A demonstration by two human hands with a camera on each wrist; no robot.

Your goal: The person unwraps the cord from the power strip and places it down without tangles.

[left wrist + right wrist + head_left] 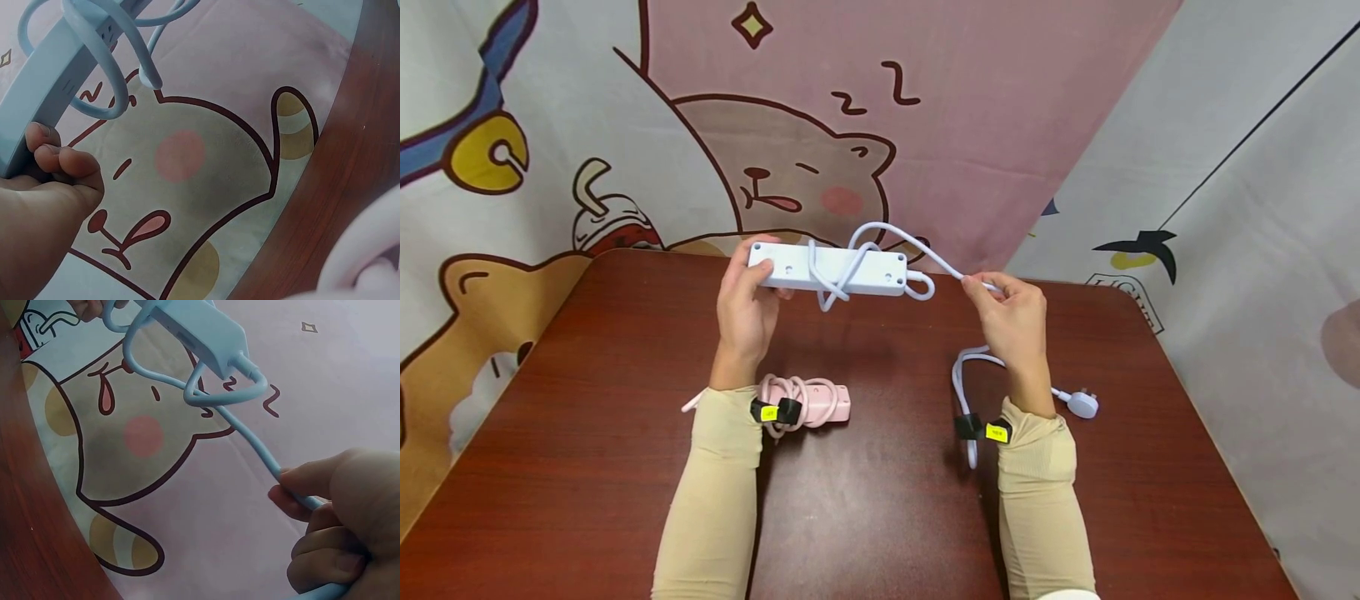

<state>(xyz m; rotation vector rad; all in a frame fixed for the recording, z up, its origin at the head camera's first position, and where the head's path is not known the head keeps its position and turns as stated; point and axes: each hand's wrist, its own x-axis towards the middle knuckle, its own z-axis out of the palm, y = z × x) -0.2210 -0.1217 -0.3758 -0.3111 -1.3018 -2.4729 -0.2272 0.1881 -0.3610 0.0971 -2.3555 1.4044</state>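
A white power strip (775, 265) is held up above the far part of the table, its long side roughly level. My left hand (748, 304) grips its left end, thumb on the face toward me. The strip's white cord (887, 227) crosses loosely around its middle and loops at the right end. Out to the right, my right hand (1017, 321) pinches that cord between thumb and fingers, and in the right wrist view the cord (259, 447) runs from the strip into the grip. Below the right hand, more cord lies on the table, ending in a white plug (1082, 405).
A pink power strip (838, 403) wrapped in its own pink cord lies on the brown table (880, 517), beside my left wrist. A cartoon-printed curtain (970, 125) hangs behind the table and along its sides.
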